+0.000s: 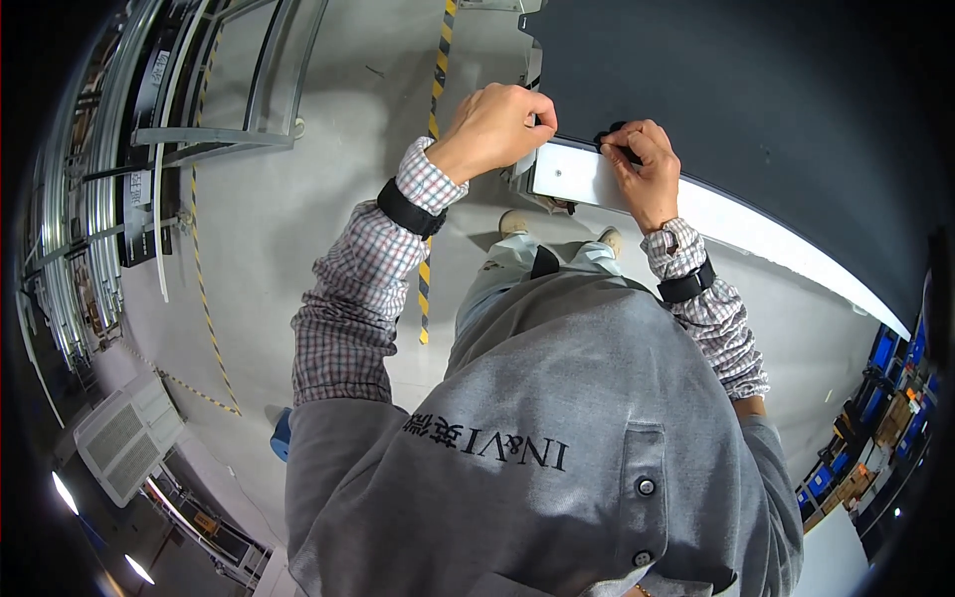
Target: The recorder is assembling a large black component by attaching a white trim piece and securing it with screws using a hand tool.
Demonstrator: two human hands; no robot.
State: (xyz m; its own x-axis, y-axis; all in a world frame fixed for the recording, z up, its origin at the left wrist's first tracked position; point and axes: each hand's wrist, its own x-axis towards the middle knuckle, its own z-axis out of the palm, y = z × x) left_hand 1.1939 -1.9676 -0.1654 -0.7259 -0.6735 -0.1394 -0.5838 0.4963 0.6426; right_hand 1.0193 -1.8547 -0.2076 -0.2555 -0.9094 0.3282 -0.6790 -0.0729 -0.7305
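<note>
1 blk pc, small, dark all over, at near edge of 1 desk, pinched in R hand; L hand at desk's L corner, curled, can't tell if holding anything.

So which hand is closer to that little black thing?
Right: the right hand has the black thing at its fingertips; the left hand is apart from it, farther left, by the dark panel's corner.

A grey shirt fills the lower centre — dark lettering, round buttons — with checked sleeves (each banded by a black wrist strap) either side of centre.
</note>
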